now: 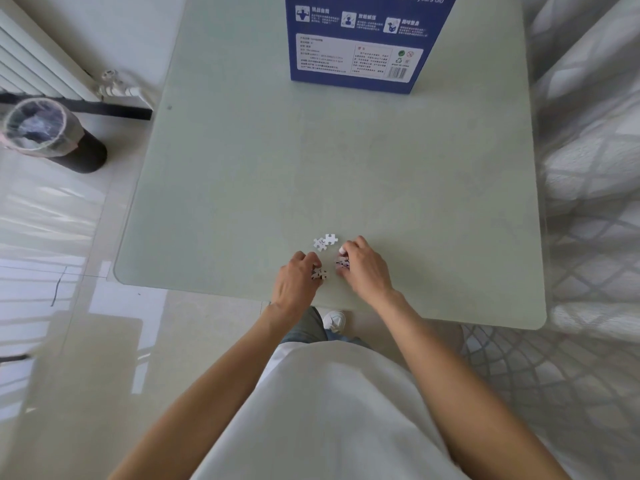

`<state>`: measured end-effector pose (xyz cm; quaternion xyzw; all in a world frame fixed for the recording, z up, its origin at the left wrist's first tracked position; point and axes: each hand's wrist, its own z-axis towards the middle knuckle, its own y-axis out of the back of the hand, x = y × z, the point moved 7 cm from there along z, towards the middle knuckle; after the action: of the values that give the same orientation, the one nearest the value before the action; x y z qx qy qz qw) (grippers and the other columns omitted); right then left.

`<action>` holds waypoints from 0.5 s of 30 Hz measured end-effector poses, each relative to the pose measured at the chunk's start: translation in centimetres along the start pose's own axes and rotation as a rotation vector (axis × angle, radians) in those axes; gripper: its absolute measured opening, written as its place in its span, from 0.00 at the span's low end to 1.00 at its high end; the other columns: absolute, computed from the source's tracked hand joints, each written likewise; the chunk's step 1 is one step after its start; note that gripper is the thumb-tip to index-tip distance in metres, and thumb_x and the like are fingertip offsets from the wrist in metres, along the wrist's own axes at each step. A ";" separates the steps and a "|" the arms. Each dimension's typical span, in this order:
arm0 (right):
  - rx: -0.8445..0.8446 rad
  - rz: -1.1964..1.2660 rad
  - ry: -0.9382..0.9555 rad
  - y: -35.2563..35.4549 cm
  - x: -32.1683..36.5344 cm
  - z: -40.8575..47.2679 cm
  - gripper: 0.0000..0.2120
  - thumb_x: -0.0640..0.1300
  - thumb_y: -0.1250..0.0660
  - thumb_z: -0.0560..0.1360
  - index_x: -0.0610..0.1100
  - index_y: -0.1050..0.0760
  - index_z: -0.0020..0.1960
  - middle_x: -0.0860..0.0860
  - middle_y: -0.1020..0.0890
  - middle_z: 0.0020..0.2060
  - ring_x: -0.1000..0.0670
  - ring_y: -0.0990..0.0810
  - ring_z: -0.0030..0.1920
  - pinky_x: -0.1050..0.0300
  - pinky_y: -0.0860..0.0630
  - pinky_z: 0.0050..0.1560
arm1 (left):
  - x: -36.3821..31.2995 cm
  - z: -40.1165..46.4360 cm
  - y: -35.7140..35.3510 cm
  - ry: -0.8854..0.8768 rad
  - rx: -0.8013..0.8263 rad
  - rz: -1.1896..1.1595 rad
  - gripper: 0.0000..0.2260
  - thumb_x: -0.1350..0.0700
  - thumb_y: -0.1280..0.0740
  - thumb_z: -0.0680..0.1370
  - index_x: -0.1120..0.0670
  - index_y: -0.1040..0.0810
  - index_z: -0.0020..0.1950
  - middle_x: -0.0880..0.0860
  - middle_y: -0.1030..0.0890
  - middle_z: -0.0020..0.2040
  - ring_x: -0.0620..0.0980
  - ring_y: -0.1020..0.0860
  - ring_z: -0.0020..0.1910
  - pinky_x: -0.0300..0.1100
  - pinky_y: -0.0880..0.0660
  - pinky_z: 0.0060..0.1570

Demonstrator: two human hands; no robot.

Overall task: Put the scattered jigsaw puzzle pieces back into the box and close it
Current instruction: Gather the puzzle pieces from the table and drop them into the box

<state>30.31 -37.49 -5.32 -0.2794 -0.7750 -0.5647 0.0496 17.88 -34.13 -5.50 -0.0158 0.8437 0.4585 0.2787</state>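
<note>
Resting near the front edge of the tabletop, the left hand pinches a puzzle piece; the right hand, just beside it, grips a second piece. Two white pieces lie just beyond. The blue box stands at the far edge.

Pale glass table, glossy tiled floor (sunlit), radiator left.

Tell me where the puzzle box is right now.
In the head view the blue puzzle box stands at the table's far edge, right of centre, well away from both hands and the loose pieces.
</note>
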 end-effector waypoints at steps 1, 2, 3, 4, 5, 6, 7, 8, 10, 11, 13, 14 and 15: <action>0.004 -0.008 0.002 0.0 0.1 0.0 0.14 0.43 0.33 0.74 0.41 0.29 0.57 0.46 0.27 0.55 0.44 0.23 0.50 0.57 0.32 0.43 | 0.1 0.0 0.0 0.006 -0.001 -0.003 0.12 0.58 0.30 0.74 0.55 0.24 0.57 0.55 0.23 0.54 0.55 0.21 0.47 0.40 0.30 0.45; 0.012 -0.010 0.005 0.1 0.1 0.1 0.14 0.43 0.32 0.74 0.41 0.30 0.58 0.46 0.27 0.55 0.44 0.23 0.51 0.58 0.33 0.42 | 0.1 0.0 0.1 0.012 -0.003 -0.011 0.12 0.58 0.29 0.73 0.55 0.23 0.56 0.55 0.22 0.53 0.55 0.21 0.46 0.40 0.30 0.45; 0.020 -0.008 0.008 0.1 0.2 0.1 0.14 0.42 0.32 0.74 0.40 0.30 0.58 0.45 0.26 0.55 0.44 0.23 0.51 0.58 0.33 0.42 | 0.1 0.1 0.2 0.014 -0.002 -0.020 0.12 0.58 0.29 0.73 0.55 0.23 0.56 0.55 0.21 0.52 0.54 0.21 0.46 0.39 0.30 0.45; 0.029 -0.001 0.013 0.0 0.2 0.0 0.14 0.42 0.33 0.74 0.40 0.31 0.58 0.45 0.24 0.54 0.44 0.23 0.51 0.59 0.34 0.42 | 0.2 0.2 0.3 0.017 0.003 -0.026 0.12 0.58 0.28 0.73 0.55 0.22 0.56 0.55 0.21 0.51 0.54 0.21 0.46 0.39 0.29 0.45; 0.037 0.008 0.022 -0.1 0.2 0.0 0.14 0.42 0.33 0.74 0.40 0.31 0.57 0.45 0.23 0.54 0.44 0.22 0.51 0.59 0.34 0.41 | 0.2 0.3 0.3 0.021 0.009 -0.031 0.13 0.58 0.28 0.72 0.55 0.22 0.55 0.55 0.20 0.51 0.53 0.21 0.46 0.40 0.29 0.45; 0.045 0.023 0.028 -0.2 0.3 0.0 0.14 0.42 0.32 0.74 0.40 0.31 0.57 0.45 0.21 0.53 0.44 0.22 0.51 0.58 0.33 0.41 | 0.2 0.4 0.4 0.026 0.019 -0.035 0.13 0.58 0.28 0.72 0.55 0.23 0.55 0.55 0.20 0.51 0.53 0.21 0.46 0.40 0.28 0.45; 0.050 0.048 0.033 -0.2 0.4 0.0 0.14 0.42 0.32 0.74 0.41 0.32 0.56 0.46 0.20 0.52 0.44 0.21 0.50 0.58 0.32 0.40 | 0.3 0.4 0.4 0.031 0.030 -0.037 0.13 0.57 0.28 0.72 0.55 0.23 0.55 0.55 0.20 0.51 0.53 0.21 0.46 0.41 0.28 0.46; 0.053 0.087 0.033 -0.1 0.5 0.1 0.15 0.42 0.31 0.73 0.42 0.32 0.57 0.46 0.20 0.51 0.44 0.21 0.50 0.58 0.32 0.40 | 0.3 0.5 0.4 0.032 0.042 -0.035 0.13 0.57 0.28 0.72 0.55 0.23 0.55 0.55 0.20 0.51 0.54 0.21 0.47 0.41 0.27 0.47; 0.043 0.175 0.025 0.6 0.9 0.9 0.17 0.42 0.31 0.73 0.43 0.32 0.59 0.46 0.20 0.48 0.44 0.21 0.48 0.58 0.31 0.41 | 0.3 0.7 0.4 0.029 0.065 -0.026 0.13 0.56 0.28 0.72 0.55 0.24 0.56 0.55 0.21 0.51 0.54 0.22 0.48 0.42 0.28 0.47; 0.032 0.204 0.018 1.1 1.0 1.5 0.18 0.42 0.30 0.72 0.42 0.32 0.60 0.46 0.20 0.48 0.44 0.21 0.48 0.57 0.31 0.42 | 0.3 0.7 0.3 0.024 0.077 -0.026 0.14 0.56 0.28 0.73 0.55 0.24 0.56 0.55 0.21 0.52 0.54 0.22 0.48 0.42 0.28 0.47; 0.031 0.199 -0.001 1.6 1.2 2.9 0.20 0.42 0.30 0.71 0.42 0.31 0.61 0.44 0.19 0.50 0.44 0.22 0.51 0.56 0.30 0.46 | 0.4 0.7 0.2 0.015 0.097 -0.021 0.13 0.55 0.29 0.73 0.56 0.24 0.56 0.56 0.22 0.52 0.55 0.22 0.49 0.41 0.30 0.47; 0.042 0.166 -0.009 1.6 1.2 3.5 0.20 0.42 0.29 0.71 0.41 0.30 0.61 0.43 0.20 0.52 0.44 0.22 0.52 0.55 0.30 0.48 | 0.4 0.7 0.2 0.012 0.107 -0.015 0.13 0.55 0.29 0.73 0.56 0.24 0.55 0.56 0.22 0.51 0.55 0.23 0.48 0.41 0.31 0.46; 0.054 0.133 -0.015 1.5 1.1 3.9 0.19 0.42 0.29 0.71 0.41 0.29 0.60 0.43 0.20 0.53 0.43 0.22 0.53 0.55 0.30 0.48 | 0.5 0.7 0.2 0.009 0.116 -0.012 0.12 0.55 0.29 0.73 0.56 0.23 0.55 0.56 0.23 0.51 0.56 0.23 0.48 0.40 0.33 0.44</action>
<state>31.04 -33.19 -5.03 -0.3329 -0.7699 -0.5372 0.0886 17.76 -33.34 -5.89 -0.0067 0.8700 0.4073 0.2779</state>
